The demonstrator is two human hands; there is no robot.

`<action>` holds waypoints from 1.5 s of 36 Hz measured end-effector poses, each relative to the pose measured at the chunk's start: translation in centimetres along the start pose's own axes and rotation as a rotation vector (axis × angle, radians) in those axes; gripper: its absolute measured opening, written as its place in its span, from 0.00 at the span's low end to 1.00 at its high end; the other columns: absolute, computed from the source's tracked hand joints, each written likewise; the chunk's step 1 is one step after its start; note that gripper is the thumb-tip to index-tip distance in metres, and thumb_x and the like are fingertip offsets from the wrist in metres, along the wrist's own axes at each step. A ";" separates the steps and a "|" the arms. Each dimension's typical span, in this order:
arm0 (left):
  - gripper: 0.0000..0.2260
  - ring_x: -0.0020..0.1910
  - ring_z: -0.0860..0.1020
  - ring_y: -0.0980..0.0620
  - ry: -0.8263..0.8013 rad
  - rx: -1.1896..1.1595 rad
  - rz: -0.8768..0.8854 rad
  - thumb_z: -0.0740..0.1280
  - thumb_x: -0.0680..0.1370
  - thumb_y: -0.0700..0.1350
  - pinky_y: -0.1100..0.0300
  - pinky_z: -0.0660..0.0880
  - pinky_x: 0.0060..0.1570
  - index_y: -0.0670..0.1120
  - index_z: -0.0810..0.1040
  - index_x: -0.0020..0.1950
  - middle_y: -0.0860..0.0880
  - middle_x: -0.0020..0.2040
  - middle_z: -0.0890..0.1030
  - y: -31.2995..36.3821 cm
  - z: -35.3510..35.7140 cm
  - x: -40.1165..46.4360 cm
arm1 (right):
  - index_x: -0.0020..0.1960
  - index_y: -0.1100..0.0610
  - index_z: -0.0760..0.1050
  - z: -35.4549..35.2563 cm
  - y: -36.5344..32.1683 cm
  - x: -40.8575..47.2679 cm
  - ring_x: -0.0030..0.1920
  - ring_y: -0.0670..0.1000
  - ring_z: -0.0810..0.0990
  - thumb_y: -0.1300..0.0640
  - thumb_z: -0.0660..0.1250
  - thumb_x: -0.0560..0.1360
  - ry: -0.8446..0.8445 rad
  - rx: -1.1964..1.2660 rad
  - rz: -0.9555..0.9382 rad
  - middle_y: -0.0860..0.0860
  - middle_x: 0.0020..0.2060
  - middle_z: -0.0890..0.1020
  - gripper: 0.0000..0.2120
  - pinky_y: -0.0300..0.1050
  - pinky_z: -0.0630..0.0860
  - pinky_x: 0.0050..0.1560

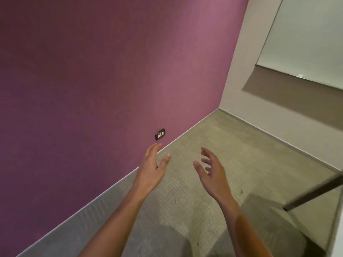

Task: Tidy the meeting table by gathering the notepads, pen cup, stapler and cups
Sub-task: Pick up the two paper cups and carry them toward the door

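Purple wall (83, 80) fills the left half of the view, running down to a pale strip where it meets the carpet (213, 138). A small dark socket plate (160, 134) sits low on that wall, just above the left hand's fingertips in the view. The left hand (151, 168) is held out over the carpet edge, fingers together and straight, thumb spread, holding nothing. Just to its right, with a clear gap between them, the right hand (211, 172) is also raised, fingers loosely spread and slightly curled, empty too. Both bare forearms run down out of the bottom of the frame. Beyond the hands the carpet is open all the way to the corner, where the purple wall meets a pale wall (246, 84). Higher on that pale wall a window (306, 38) with a grey blind band is cut off by the right edge. At the far right a table edge (337, 229) and a dark slanted leg (313, 193) are only partly in view and blurred. No notepads, pen cup, stapler or cups can be seen anywhere.
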State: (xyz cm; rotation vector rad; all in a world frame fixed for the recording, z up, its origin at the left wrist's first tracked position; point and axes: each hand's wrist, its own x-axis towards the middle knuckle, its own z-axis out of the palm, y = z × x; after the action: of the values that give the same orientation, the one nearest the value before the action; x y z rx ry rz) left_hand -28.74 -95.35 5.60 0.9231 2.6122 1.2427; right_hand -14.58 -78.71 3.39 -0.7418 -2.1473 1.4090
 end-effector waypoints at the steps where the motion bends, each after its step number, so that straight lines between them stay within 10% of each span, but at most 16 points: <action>1: 0.33 0.74 0.63 0.58 -0.012 -0.016 0.022 0.55 0.78 0.67 0.59 0.61 0.68 0.50 0.63 0.77 0.53 0.77 0.63 0.2 0.5 1.6 | 0.72 0.34 0.65 -0.3 0.2 1.0 0.63 0.37 0.74 0.41 0.67 0.78 0.023 0.000 0.006 0.36 0.67 0.73 0.24 0.40 0.73 0.59; 13: 0.33 0.73 0.67 0.55 -0.150 -0.070 0.189 0.56 0.77 0.68 0.63 0.60 0.67 0.48 0.67 0.75 0.51 0.73 0.69 7.4 13.5 21.6 | 0.75 0.47 0.67 -12.3 6.1 17.0 0.62 0.45 0.77 0.49 0.68 0.79 0.266 -0.072 0.041 0.44 0.67 0.74 0.26 0.45 0.77 0.59; 54: 0.35 0.74 0.64 0.55 -0.721 -0.252 0.643 0.55 0.75 0.68 0.58 0.61 0.73 0.48 0.67 0.75 0.51 0.75 0.66 49.0 65.3 68.4 | 0.72 0.38 0.65 -58.9 24.6 59.0 0.63 0.33 0.72 0.45 0.68 0.78 0.953 -0.173 0.300 0.35 0.65 0.72 0.24 0.37 0.73 0.58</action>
State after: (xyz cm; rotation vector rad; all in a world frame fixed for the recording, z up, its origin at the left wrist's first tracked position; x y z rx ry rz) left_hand -38.63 10.59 9.27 1.8104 1.6122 1.0158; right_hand -16.47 8.15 7.22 -1.4781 -1.4278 0.7211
